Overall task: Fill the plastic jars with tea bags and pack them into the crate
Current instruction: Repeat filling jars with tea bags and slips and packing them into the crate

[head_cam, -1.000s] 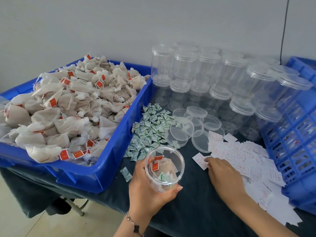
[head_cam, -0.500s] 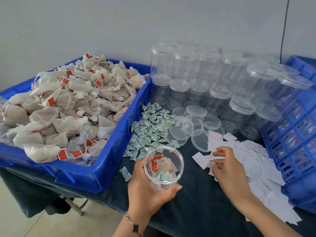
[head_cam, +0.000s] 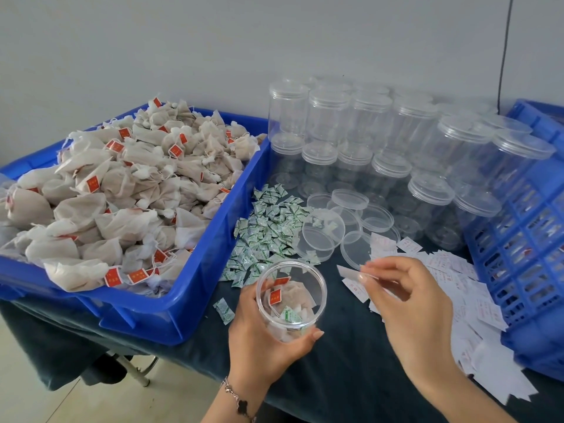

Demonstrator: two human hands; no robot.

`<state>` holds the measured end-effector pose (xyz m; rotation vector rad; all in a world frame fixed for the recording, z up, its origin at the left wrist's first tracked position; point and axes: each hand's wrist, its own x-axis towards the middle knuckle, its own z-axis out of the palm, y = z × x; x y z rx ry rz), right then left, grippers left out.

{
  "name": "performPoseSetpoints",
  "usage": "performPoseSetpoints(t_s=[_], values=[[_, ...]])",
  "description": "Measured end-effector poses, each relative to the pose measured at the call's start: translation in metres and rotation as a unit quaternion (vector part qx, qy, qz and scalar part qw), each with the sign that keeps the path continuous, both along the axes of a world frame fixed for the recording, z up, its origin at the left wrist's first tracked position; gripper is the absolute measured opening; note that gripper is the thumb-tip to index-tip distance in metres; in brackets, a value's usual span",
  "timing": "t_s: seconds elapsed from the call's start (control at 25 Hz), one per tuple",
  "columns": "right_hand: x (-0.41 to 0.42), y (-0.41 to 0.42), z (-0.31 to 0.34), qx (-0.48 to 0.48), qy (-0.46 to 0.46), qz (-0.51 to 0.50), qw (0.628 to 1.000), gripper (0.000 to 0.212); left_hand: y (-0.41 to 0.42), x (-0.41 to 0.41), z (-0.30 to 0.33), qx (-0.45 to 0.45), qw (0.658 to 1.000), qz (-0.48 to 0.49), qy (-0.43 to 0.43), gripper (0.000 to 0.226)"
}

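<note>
At the bench's (head_cam: 335,377) near edge, 6 o'clock: one open jar (head_cam: 291,296), upright, mouth upward, partly filled with tea bags (head_cam: 294,296). Left hand (head_cam: 265,337) wraps the jar wall, grip closed round it. Right hand (head_cam: 406,300), at 3 o'clock of the jar and just beside it, pinches a white paper slip (head_cam: 351,272), narrow grip, slip pointing toward the jar mouth. Tea-bag bin (head_cam: 189,300) at 9 o'clock; crate (head_cam: 518,239) at 3 o'clock. Likely next: slip into jar.
</note>
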<state>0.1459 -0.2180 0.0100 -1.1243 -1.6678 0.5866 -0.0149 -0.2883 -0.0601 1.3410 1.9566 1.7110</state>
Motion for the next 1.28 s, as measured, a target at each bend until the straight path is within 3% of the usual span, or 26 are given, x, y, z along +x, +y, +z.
performPoseSetpoints(t_s=[0.12, 0.2, 0.4, 0.6, 0.8, 1.0, 1.16, 1.28], values=[[-0.013, -0.015, 0.008, 0.236, -0.057, 0.094, 0.965, 0.011, 0.0, 0.0, 0.0, -0.002, 1.0, -0.005, 0.002, 0.091], [-0.021, -0.016, 0.004, 0.317, -0.102, 0.159, 0.93, 0.016, 0.0, 0.0, 0.0, -0.001, 1.0, -0.01, -0.007, 0.091], [-0.026, -0.019, -0.008, 0.31, -0.221, 0.249, 0.891, 0.021, -0.003, 0.002, 0.001, -0.003, 1.0, 0.0, 0.007, 0.082], [-0.006, -0.019, -0.004, 0.265, -0.242, 0.265, 0.895, 0.022, 0.001, 0.007, 0.006, -0.01, 0.999, 0.0, 0.045, 0.087], [0.03, -0.006, 0.027, 0.285, -0.243, 0.208, 0.904, 0.015, 0.028, 0.035, 0.045, 0.021, 0.997, -0.046, 0.06, 0.078], [0.097, 0.019, 0.116, 0.31, -0.229, 0.097, 0.918, 0.019, 0.087, 0.102, 0.14, 0.099, 0.978, -0.153, 0.099, 0.063], [0.171, 0.046, 0.202, 0.301, -0.251, -0.058, 0.918, 0.016, 0.144, 0.18, 0.229, 0.158, 0.957, -0.218, 0.11, 0.071], [0.221, 0.075, 0.257, 0.268, -0.248, -0.135, 0.921, 0.015, 0.186, 0.238, 0.292, 0.137, 0.943, -0.272, 0.131, 0.078]])
